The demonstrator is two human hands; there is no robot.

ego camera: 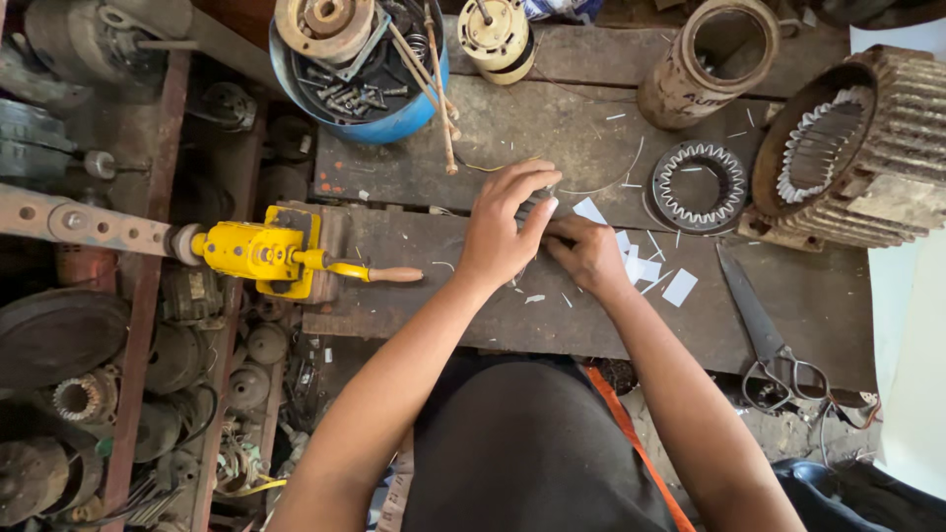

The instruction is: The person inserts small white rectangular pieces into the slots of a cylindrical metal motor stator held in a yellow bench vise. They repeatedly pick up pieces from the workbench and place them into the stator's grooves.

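Fingers of left hand [501, 229], right hand [587, 254] pinching small part [535, 203] (mostly hidden), wooden bench [473, 305]

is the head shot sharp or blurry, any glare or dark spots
Head view: mostly sharp, the hands and scissors crisp; the right edge is blown out white beside the large stator; the left shelves sit in deep shadow; the wide lens bows the bench edges; whatever the hands pinch is hidden.

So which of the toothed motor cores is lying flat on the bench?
The small dark ring core, flat right of the hands. The large rusty core at the right edge is tipped on its side.
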